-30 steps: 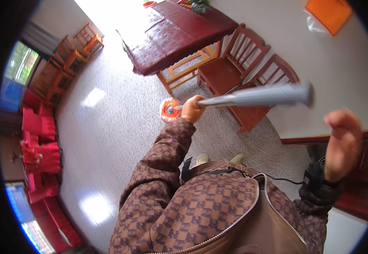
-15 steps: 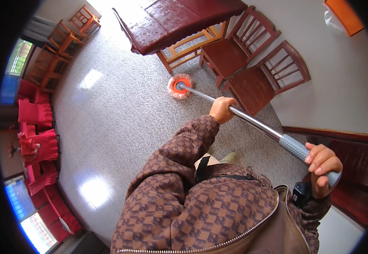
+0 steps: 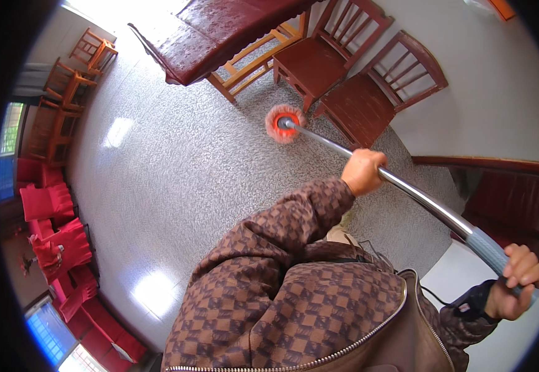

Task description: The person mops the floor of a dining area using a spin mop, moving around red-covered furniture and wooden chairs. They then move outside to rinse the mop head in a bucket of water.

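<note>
A round mop (image 3: pixel 274 134) with a pinkish fringe and an orange disc rests on the grey speckled floor (image 3: pixel 176 167), close to the front legs of the dark red chairs. Its silver pole (image 3: pixel 424 201) slants from there toward my lower right. Midway along the pole, my left hand (image 3: pixel 364 172) is wrapped round the bare metal. My right hand (image 3: pixel 520 282) grips the grey textured handle (image 3: pixel 487 249) near its upper end. Both hands are closed, and the palm side of each is hidden.
Two dark red wooden chairs (image 3: pixel 368 102) stand along the right wall, beside a table with a maroon cover (image 3: pixel 232 34). Red-covered seats (image 3: pixel 65 248) line the left side, with wooden chairs (image 3: pixel 68 87) at the far left. A dark red piece of furniture (image 3: pixel 511 204) is at right.
The mop head has slid right, away from the table leg and nearer the chairs. Both my hands have moved right with the pole, the right one also lower. The view has shifted slightly.
</note>
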Tool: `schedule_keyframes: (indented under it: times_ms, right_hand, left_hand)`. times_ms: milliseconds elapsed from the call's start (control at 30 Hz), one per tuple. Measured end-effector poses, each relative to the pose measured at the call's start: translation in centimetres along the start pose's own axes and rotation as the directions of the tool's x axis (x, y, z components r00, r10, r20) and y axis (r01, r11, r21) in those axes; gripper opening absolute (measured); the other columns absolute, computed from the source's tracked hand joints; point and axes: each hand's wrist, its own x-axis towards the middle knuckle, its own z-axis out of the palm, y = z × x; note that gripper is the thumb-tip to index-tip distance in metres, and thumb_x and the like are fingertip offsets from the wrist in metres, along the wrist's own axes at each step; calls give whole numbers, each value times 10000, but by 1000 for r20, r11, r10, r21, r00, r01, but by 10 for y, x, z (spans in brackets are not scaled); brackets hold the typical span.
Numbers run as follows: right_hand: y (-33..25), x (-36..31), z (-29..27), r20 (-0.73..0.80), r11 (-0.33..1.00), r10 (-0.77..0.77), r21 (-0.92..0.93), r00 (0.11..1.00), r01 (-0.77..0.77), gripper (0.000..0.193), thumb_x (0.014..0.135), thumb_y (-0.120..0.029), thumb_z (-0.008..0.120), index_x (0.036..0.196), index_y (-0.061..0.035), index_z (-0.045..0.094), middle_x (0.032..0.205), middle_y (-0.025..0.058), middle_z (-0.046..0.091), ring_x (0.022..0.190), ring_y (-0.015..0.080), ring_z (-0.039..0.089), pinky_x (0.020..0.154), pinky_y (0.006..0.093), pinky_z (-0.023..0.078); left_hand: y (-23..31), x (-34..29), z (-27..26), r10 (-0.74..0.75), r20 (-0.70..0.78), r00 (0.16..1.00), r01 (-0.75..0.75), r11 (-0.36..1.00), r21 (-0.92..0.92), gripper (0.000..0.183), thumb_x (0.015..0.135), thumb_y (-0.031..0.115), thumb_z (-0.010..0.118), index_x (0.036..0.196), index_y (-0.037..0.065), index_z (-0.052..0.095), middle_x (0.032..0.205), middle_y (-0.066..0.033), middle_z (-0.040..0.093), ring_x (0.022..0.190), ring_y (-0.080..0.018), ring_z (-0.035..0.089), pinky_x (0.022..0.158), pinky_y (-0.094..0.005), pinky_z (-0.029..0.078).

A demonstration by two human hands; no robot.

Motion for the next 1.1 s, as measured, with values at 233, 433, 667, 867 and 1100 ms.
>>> schedule_keyframes:
  times_ms: [233, 433, 667, 867, 1100]
  right_hand:
    - [-40, -25, -43, 120, 992, -125, 38, 985, 121, 204, 846, -249, 603, 830, -148, 425, 542, -66, 446, 485, 71, 417, 640, 244, 369]
    - [-37, -54, -26, 100, 980, -193, 65, 976, 188, 170, 854, -253, 565, 833, -157, 426, 582, -62, 431, 558, 74, 402, 672, 269, 331]
    - [-43, -113, -40, 15, 983, -186, 3, 982, 186, 214, 872, -269, 559, 831, -137, 396, 572, -54, 439, 524, 73, 393, 639, 272, 344]
    - [-63, -192, -120, -87, 993, -109, 32, 990, 112, 203, 854, -219, 580, 868, -111, 409, 542, -43, 471, 466, 84, 431, 616, 263, 400]
    - [-104, -263, -178, -47, 986, -118, -127, 992, 111, 137, 922, -218, 481, 907, -108, 399, 573, -24, 433, 536, 85, 388, 656, 275, 352]
  left_hand:
    - [55, -32, 31, 43, 102, 994, -30, 992, -122, 161, 613, 76, 699, 722, 98, 583, 672, -74, 589, 694, -301, 584, 648, -388, 443]
    - [48, -17, 59, 123, 100, 987, -108, 985, -137, 152, 632, 58, 687, 733, 99, 581, 712, -65, 602, 746, -272, 581, 712, -379, 437]
    - [69, -67, 86, 95, 174, 980, -73, 989, -125, 149, 657, 79, 700, 703, 70, 559, 647, -101, 569, 670, -318, 578, 656, -402, 459]
    - [136, -139, 149, 80, 126, 989, -62, 988, -144, 217, 713, 128, 726, 666, 55, 527, 609, -134, 551, 613, -358, 566, 568, -431, 442]
    - [195, -173, 255, 132, 250, 959, -95, 983, -154, 232, 706, 123, 733, 663, 43, 519, 628, -139, 552, 632, -354, 564, 576, -424, 440]
